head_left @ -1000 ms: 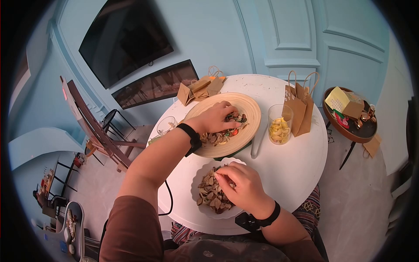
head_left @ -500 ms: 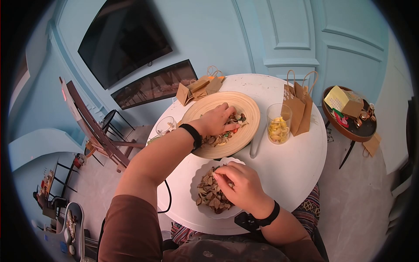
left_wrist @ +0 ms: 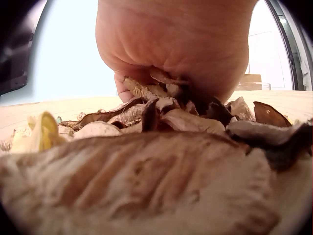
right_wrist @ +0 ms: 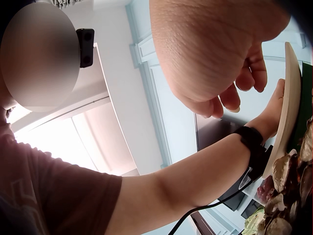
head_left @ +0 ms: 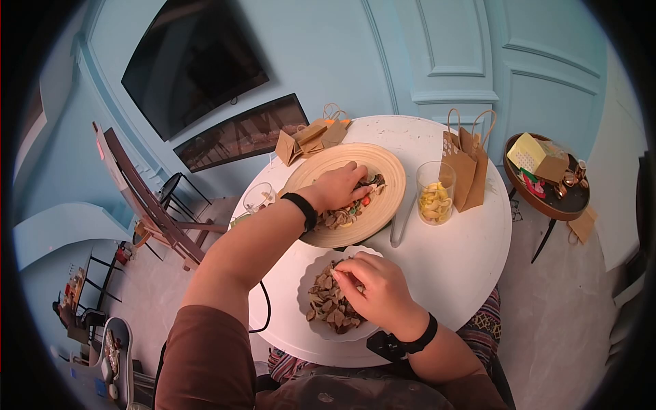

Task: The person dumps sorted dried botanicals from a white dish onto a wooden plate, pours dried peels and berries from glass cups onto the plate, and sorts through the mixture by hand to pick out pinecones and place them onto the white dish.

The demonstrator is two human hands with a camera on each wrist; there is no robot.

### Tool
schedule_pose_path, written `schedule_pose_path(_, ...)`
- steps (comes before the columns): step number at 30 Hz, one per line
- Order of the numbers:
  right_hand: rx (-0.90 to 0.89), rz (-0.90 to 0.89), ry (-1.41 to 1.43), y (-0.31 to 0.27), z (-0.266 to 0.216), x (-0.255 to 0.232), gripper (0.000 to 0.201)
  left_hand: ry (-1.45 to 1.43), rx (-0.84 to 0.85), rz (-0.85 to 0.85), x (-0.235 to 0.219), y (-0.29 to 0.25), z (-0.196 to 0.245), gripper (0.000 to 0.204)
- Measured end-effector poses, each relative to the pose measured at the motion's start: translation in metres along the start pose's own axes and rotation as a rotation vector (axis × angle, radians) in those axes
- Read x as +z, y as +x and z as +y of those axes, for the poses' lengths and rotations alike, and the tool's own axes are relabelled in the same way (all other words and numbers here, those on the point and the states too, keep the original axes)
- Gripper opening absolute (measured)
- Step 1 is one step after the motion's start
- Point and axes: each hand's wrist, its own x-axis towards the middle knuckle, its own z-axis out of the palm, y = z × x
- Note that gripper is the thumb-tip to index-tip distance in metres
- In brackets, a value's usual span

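Observation:
My left hand (head_left: 336, 188) reaches down onto the round wooden plate (head_left: 389, 162), its fingers curled into a heap of mixed dried pieces (head_left: 340, 219). In the left wrist view, several brown-edged dried mushroom slices (left_wrist: 159, 90) are tucked under the palm, and a large wrinkled slice fills the foreground. A red piece (head_left: 365, 201) lies beside the fingertips. My right hand (head_left: 379, 285) hovers over the white scalloped bowl (head_left: 305, 301), thumb and index finger together. Brown dried slices (head_left: 331, 301) fill that bowl. I cannot tell whether the right fingertips hold a small piece.
Metal tongs (head_left: 400, 229) lie right of the plate, beside a clear cup (head_left: 436, 195) of yellow pieces. Paper bags (head_left: 468, 171) stand at the table's back right, with more (head_left: 311, 140) at back left. A small glass container (head_left: 258, 197) sits left of the plate.
My left fingers have drawn in slightly over the heap, and the red piece shows more clearly. The right hand stays nearly still over the bowl.

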Motion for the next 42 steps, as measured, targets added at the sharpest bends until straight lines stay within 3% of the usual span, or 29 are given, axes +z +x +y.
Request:
schedule_pose_path(11, 0.008, -0.005, -0.01, 0.0, -0.001, -0.001, 0.007, -0.099, -0.094, 0.062, -0.014, 0.005, -0.009, 0.026)
schedule_pose_path(13, 0.01, -0.003, -0.008, 0.0, 0.0, 0.0, 0.007, -0.227, -0.216, 0.076, -0.022, 0.004, -0.007, 0.029)
schedule_pose_path(17, 0.023, -0.014, -0.003, -0.001, 0.0, 0.0, 0.007, -0.394, -0.275, 0.203, -0.022, 0.004, -0.025, 0.029)
schedule_pose_path(19, 0.038, -0.003, 0.004, -0.002, 0.0, 0.003, 0.006, -0.972, -0.583, 0.13, -0.037, -0.001, -0.02, 0.024)
schedule_pose_path(20, 0.038, -0.005, 0.005, -0.002, 0.0, 0.002, 0.006, -0.972, -0.585, 0.132, -0.043, -0.005, -0.014, 0.024)
schedule_pose_path(22, 0.031, -0.002, -0.002, -0.001, 0.0, 0.002, 0.007, -1.417, -0.673, 0.248, -0.054, -0.02, 0.002, 0.019)
schedule_pose_path(26, 0.036, -0.02, 0.001, -0.001, 0.0, 0.002, 0.007, -2.07, -0.729, 0.127, -0.061, -0.061, 0.022, 0.032)
schedule_pose_path(28, 0.06, -0.029, -0.048, -0.001, -0.001, 0.002, 0.007, -2.318, -0.529, -0.024, -0.049, -0.086, 0.032, 0.037)
schedule_pose_path(29, 0.057, -0.017, -0.035, -0.001, -0.001, 0.004, 0.007, -2.339, -0.556, -0.005, -0.049, -0.098, 0.047, 0.038)
schedule_pose_path(30, 0.057, -0.027, -0.035, 0.0, -0.001, 0.004, 0.007, -2.405, -0.353, -0.188, -0.043, -0.109, 0.052, 0.039)
schedule_pose_path(32, 0.1, -0.03, -0.056, 0.0, -0.002, 0.005, 0.008, -2.488, -0.584, 0.071, -0.037, -0.123, 0.082, 0.042)
schedule_pose_path(34, 0.085, -0.003, -0.042, -0.001, 0.002, 0.009, 0.011, -2.649, -0.295, -0.12, -0.01, -0.138, 0.079, 0.022)
schedule_pose_path(35, 0.128, 0.014, -0.053, -0.001, 0.001, 0.009, 0.013, -2.663, -0.284, -0.127, -0.005, -0.14, 0.082, 0.023)
schedule_pose_path(36, 0.17, 0.032, -0.065, -0.001, 0.0, 0.01, 0.015, -2.675, -0.276, -0.121, -0.002, -0.141, 0.084, 0.023)
schedule_pose_path(38, 0.175, 0.026, -0.078, -0.002, 0.005, 0.013, 0.022, -2.543, -0.512, -0.035, 0.001, -0.141, 0.089, 0.043)
schedule_pose_path(39, 0.198, 0.038, -0.071, -0.002, 0.006, 0.014, 0.025, -2.519, -0.55, -0.021, 0.006, -0.143, 0.088, 0.042)
schedule_pose_path(40, 0.223, 0.051, -0.064, -0.002, 0.007, 0.015, 0.027, -2.53, -0.542, -0.023, 0.009, -0.145, 0.086, 0.042)
schedule_pose_path(42, 0.229, 0.031, -0.085, -0.002, 0.008, 0.016, 0.032, -2.379, -0.474, -0.182, 0.013, -0.15, 0.08, 0.041)
